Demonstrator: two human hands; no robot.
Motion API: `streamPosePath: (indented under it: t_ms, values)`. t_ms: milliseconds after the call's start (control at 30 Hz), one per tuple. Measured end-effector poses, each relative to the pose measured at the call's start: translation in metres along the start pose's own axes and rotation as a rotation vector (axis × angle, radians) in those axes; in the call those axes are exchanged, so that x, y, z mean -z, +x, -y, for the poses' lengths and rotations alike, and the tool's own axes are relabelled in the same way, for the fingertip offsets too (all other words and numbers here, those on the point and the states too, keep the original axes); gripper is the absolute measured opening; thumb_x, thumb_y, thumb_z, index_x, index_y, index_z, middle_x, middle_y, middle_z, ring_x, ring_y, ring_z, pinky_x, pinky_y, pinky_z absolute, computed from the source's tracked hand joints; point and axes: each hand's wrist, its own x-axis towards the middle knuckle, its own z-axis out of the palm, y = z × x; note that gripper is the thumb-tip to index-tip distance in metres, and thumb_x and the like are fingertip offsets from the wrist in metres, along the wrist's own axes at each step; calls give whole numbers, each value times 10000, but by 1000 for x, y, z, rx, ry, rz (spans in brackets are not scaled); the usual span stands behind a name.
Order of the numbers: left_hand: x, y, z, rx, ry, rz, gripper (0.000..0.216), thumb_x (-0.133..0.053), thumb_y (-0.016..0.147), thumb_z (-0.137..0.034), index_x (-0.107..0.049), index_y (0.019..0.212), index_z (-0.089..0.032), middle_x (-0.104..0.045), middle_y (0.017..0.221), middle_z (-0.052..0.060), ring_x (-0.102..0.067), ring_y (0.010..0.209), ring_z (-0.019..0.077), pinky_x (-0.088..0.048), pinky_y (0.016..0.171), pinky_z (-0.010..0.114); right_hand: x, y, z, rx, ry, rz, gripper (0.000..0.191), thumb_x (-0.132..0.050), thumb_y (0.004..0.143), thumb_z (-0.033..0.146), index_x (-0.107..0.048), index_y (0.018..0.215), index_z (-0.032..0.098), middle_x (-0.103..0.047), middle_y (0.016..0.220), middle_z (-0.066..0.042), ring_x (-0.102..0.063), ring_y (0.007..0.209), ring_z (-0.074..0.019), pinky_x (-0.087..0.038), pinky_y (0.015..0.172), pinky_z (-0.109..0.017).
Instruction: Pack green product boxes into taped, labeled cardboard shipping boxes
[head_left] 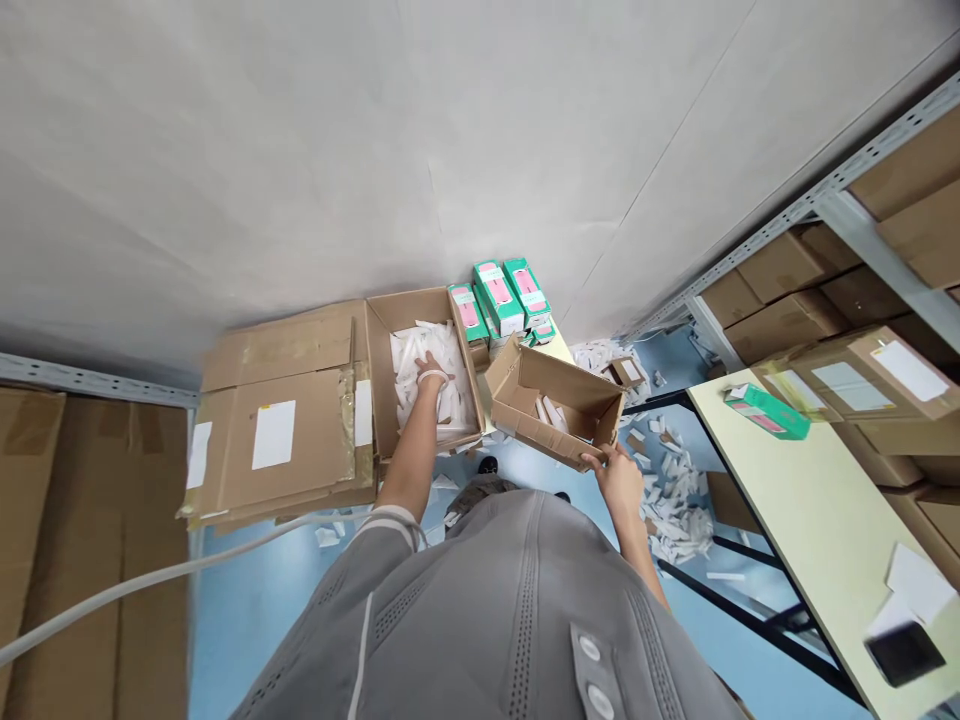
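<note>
Inside the large box (381, 360), white strips (444, 343) are touched by the spread left hand (430, 368); alongside, the small box (566, 390) is gripped at its corner by the right hand (620, 482), presumably for steadiness.

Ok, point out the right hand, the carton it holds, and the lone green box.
Right hand (621, 482), head view: its back.
Carton (567, 386), head view: inner wall.
Lone green box (774, 409), head view: top.
</note>
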Motion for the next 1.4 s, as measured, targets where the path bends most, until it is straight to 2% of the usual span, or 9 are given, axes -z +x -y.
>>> streamPosePath:
  t_ms: [133, 233, 567, 733, 867, 1067, 1133, 1267, 1400]
  values:
    - [6, 7, 13, -33, -7, -93, 642, -777, 697, -246, -557, 1277, -81, -545, 1346, 249, -623, 1141, 356, -530, 908, 406, -1, -1, -1, -9, 2, 2, 329, -500, 964, 440, -693, 1124, 227, -621, 1282, -126, -693, 943, -234, -469, 715, -282]
    - [23, 10, 25, -30, 5, -154, 503, -717, 734, -228, -612, 1205, -85, -635, 1239, 212, -628, 1130, 338, -509, 928, 403, -2, -1, -2, -20, 4, 11, 335, -504, 962, 444, -687, 1141, 228, -610, 1305, -135, -694, 949, -236, -469, 719, -281]
    - [69, -22, 58, -118, -141, -483, 393, -680, 755, -300, -707, 1083, -85, -729, 1038, 172, -683, 984, 314, -525, 878, 403, 0, 1, 0, -9, 15, 22, 308, -538, 946, 448, -701, 1082, 226, -634, 1247, -118, -697, 888, -221, -439, 663, -265]
    - [79, -51, 55, -185, -353, -654, 380, -689, 736, -280, -703, 1065, -90, -736, 1000, 149, -686, 970, 300, -528, 880, 401, -1, 3, 1, 4, 9, 9, 307, -509, 961, 447, -706, 1070, 239, -626, 1274, -104, -691, 877, -213, -439, 665, -266]
    - [81, -77, 36, -329, -598, -696, 387, -693, 743, -269, -668, 1089, -99, -728, 1028, 117, -683, 942, 244, -534, 853, 346, 0, 2, 3, -9, 14, 12, 316, -510, 961, 446, -707, 1087, 235, -637, 1255, -114, -686, 885, -204, -447, 688, -256]
    - [47, -129, -21, -709, -662, -690, 134, -713, 753, -242, -658, 858, -180, -696, 894, 47, -642, 869, 194, -524, 822, 308, 2, -2, 8, -40, 29, 24, 308, -547, 941, 457, -703, 1087, 235, -636, 1261, -105, -686, 913, -206, -458, 703, -253]
    - [25, -144, -38, -900, -549, -594, 72, -615, 818, -171, -667, 856, -203, -685, 948, 42, -634, 951, 196, -505, 877, 319, 3, -3, 9, -38, 40, 26, 299, -569, 930, 457, -706, 1074, 234, -633, 1261, -105, -686, 917, -202, -457, 701, -247]
    - [-19, -157, -59, -1203, -177, -299, 288, -452, 892, -86, -695, 958, -224, -669, 1119, 62, -611, 1062, 199, -474, 921, 331, 4, -6, 12, -51, 57, 32, 285, -580, 924, 457, -704, 1058, 239, -631, 1262, -95, -685, 925, -204, -453, 693, -247]
    - [-46, -153, -62, -1397, 66, -161, 327, -418, 894, -50, -684, 988, -217, -671, 1123, 79, -611, 1015, 211, -463, 897, 353, 5, -8, 13, -60, 75, 42, 283, -574, 928, 459, -701, 1051, 237, -625, 1270, -92, -683, 926, -201, -450, 698, -248]
